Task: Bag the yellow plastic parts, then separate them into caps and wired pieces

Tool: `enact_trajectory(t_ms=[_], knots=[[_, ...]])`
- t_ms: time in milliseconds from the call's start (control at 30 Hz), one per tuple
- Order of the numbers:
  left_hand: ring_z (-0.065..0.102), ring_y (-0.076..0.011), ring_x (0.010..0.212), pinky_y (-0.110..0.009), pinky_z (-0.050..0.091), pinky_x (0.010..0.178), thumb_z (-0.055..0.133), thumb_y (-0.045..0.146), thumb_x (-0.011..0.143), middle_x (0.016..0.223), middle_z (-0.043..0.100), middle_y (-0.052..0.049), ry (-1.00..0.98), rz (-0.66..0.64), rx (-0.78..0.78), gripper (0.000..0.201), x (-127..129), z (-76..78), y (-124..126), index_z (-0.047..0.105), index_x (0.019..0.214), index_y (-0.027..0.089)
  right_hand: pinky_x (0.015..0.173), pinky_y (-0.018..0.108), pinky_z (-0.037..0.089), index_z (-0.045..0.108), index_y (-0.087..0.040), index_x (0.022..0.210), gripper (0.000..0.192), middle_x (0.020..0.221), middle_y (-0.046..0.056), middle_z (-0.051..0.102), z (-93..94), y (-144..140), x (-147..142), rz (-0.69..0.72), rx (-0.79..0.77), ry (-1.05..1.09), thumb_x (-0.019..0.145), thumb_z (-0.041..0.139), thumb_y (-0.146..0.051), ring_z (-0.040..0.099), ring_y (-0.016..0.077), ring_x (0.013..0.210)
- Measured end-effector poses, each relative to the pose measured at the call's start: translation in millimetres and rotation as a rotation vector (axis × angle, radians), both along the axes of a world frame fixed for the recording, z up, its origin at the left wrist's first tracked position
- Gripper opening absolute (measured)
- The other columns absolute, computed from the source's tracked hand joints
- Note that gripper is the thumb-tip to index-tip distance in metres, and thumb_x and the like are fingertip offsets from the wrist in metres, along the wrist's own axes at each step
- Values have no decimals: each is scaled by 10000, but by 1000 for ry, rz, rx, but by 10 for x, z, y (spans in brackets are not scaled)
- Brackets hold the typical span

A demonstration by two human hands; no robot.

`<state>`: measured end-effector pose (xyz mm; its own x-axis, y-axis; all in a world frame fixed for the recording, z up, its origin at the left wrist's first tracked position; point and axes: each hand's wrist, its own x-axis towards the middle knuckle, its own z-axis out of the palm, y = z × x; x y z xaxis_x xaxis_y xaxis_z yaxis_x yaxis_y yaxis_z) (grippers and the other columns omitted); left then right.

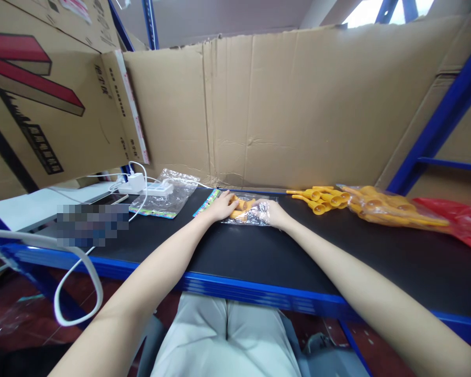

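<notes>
Clear plastic bag of yellow plastic pieces lies at the centre of the frame, flat on my black worktop, its colourful printed strip toward the left. My left hand rests over the bag's left part, fingers slightly bent and spread across the film. My right hand is at its right end, fingers partly curled and seen through glossy plastic; I cannot tell whether either hand grips the bag or only touches it.

Right of centre sits a loose pile of yellow long-stemmed pieces with cupped ends. Against it, farther right, lies a filled transparent bag, touching red plastic at the right edge. Left of centre, another clear bag lies beside a white power strip. Cardboard stands behind everything, and a printed carton fills the upper left.
</notes>
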<state>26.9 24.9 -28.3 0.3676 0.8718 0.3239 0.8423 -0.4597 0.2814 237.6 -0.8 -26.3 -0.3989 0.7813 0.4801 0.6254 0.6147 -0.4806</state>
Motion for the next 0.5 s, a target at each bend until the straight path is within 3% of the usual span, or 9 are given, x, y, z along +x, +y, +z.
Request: enact_trajectory(t_ms=[267, 500], knots=[[81, -214, 1388, -328, 107, 1110, 168, 449, 918, 1496, 166, -112, 163, -48, -146, 616, -4, 85, -34, 270, 1408, 90, 876, 347, 458, 694, -116, 909, 251, 989, 113, 681, 16, -4, -41, 234, -85, 70, 723, 606, -259, 629, 232, 938], [12, -221, 1389, -339, 62, 1112, 122, 473, 914, 1505, 102, -125, 184, -105, -188, 658, 25, 116, -91, 209, 1428, 71, 889, 356, 458, 699, -143, 912, 268, 966, 87, 691, 64, -19, -48, 221, -160, 27, 683, 647, -272, 628, 241, 949]])
